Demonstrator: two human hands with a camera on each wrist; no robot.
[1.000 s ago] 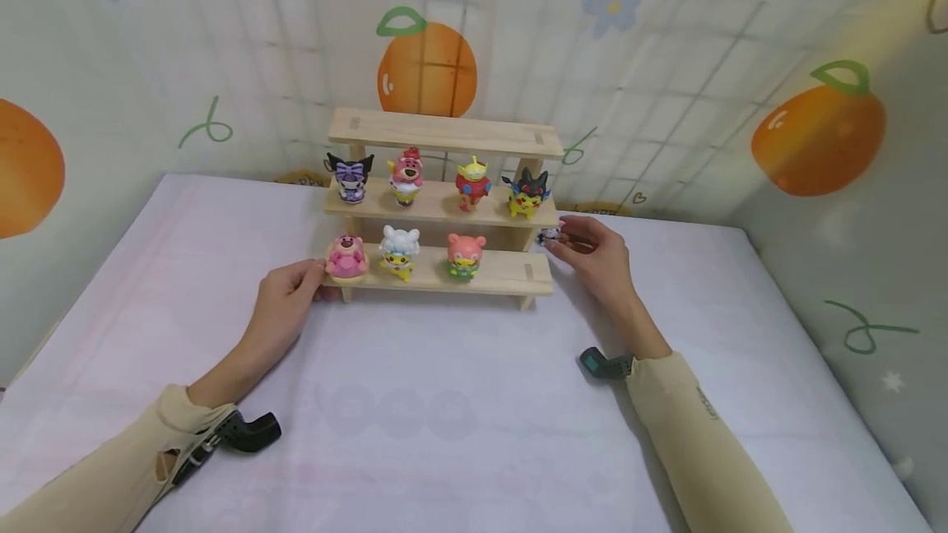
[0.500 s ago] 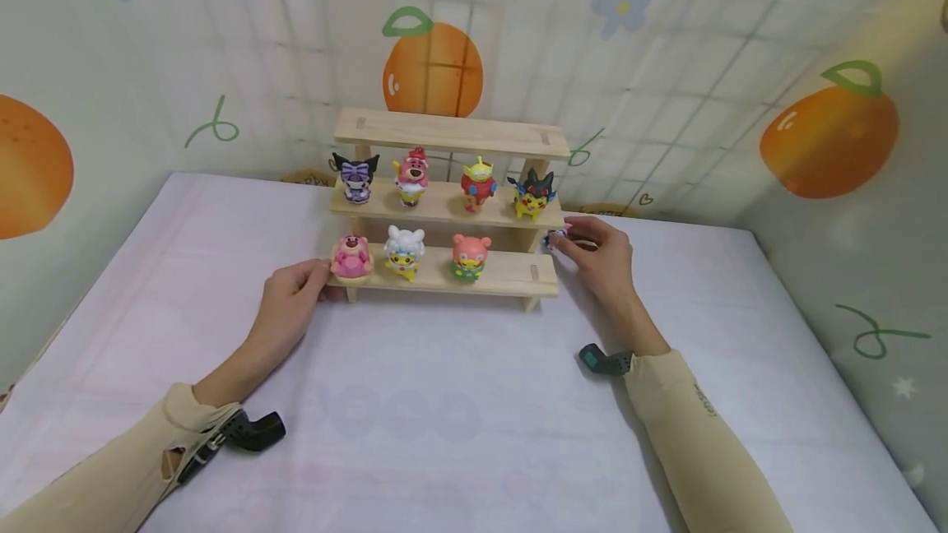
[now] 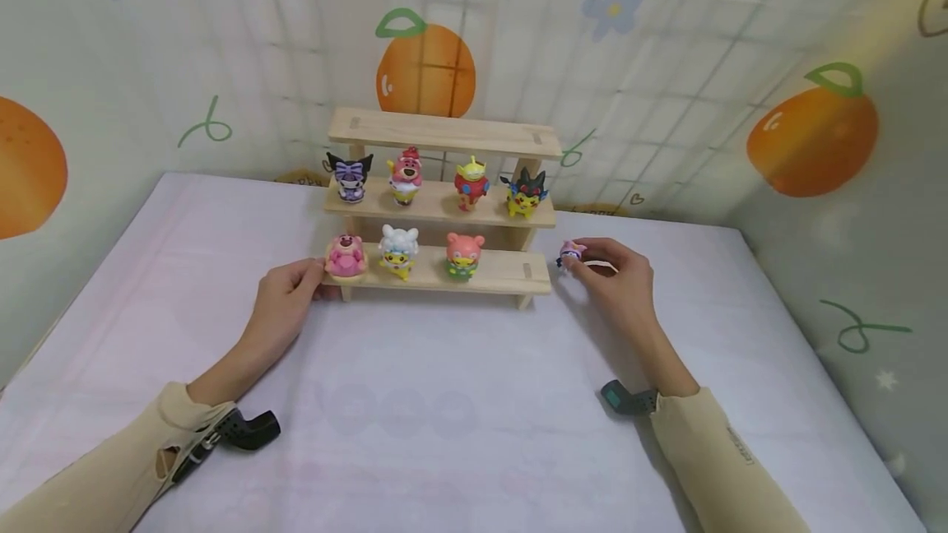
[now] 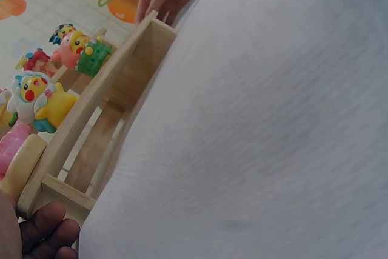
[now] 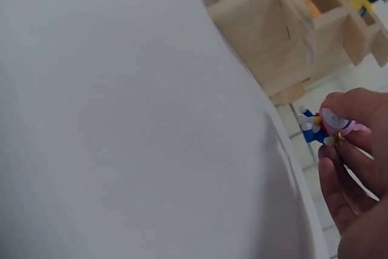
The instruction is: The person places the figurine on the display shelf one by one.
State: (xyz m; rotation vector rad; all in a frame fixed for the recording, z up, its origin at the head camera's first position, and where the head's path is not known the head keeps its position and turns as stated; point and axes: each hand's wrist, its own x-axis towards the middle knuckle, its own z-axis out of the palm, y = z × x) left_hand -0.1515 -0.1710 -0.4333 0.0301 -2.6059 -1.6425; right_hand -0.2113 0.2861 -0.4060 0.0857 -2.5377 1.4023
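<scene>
A three-tier wooden shelf [image 3: 511,270] stands at the back of the white-covered table. Several small toy figures stand on its middle and bottom tiers; the top tier is bare. My left hand [image 3: 285,303] grips the left end of the bottom tier beside the pink bear figure [image 3: 346,256]. My right hand [image 3: 615,274] pinches a small pink and blue figure [image 3: 569,252] just right of the shelf's bottom tier. In the right wrist view the small figure [image 5: 327,127] sits between my fingertips [image 5: 357,104], clear of the shelf [image 5: 267,22].
The table [image 3: 444,410] is covered in pale cloth. Fabric walls with orange and flower prints close in the back and both sides. The wooden shelf [image 4: 91,144] fills the left of the left wrist view, with a white and yellow figure [image 4: 36,98] on it.
My right hand has pulled back from behind the shelf's right end, towards me and to the right, with the small figure pinched in it. The left hand has stayed put.
</scene>
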